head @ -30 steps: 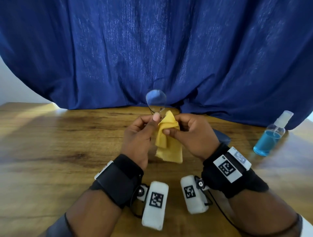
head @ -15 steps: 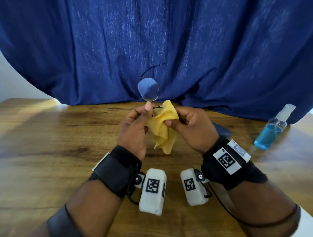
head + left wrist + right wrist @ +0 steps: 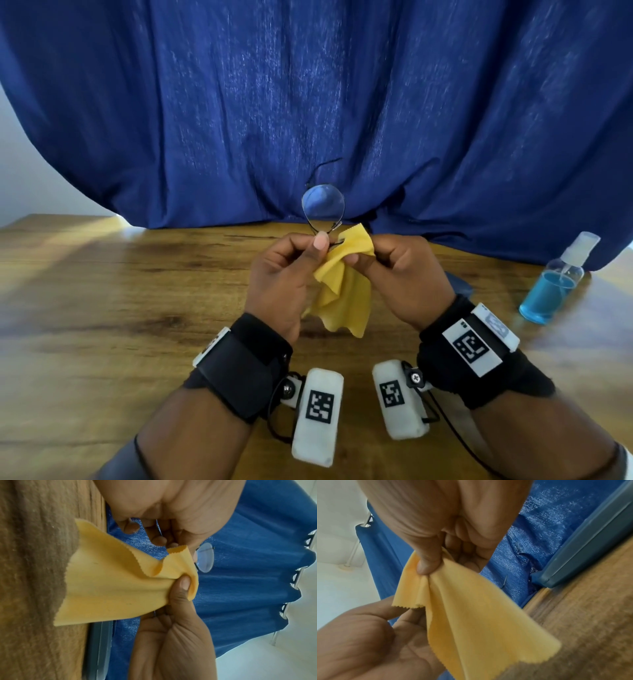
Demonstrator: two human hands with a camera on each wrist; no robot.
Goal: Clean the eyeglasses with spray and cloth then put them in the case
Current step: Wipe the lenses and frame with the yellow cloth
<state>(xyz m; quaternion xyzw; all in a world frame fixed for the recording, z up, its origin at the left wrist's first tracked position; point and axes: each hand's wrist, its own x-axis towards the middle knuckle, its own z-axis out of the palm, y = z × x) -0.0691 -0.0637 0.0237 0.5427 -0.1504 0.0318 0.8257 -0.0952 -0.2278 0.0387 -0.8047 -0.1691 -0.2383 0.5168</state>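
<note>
My left hand (image 3: 284, 274) pinches the eyeglasses (image 3: 322, 209) at the frame so one lens stands clear above the wooden table (image 3: 102, 308) – my right hand (image 3: 404, 270) pinches the yellow cloth (image 3: 346, 284) over the other lens, apparently to wipe it – spray bottle (image 3: 555, 284) parked far right.

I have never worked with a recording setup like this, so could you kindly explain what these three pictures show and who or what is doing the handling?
No machine here: a person works bare-handed, wearing one camera on the head and one on each wrist. The wide picture is the head view; the two close-ups look along each hand. The left hand pinches the thin black wire-framed eyeglasses near the bridge, one round lens standing free above. The right hand pinches a soft yellow cleaning cloth around the other lens. On the brown wooden table stand a clear spray bottle of blue liquid and, partly hidden behind the right wrist, a grey-blue case. A blue curtain hangs behind.
</note>
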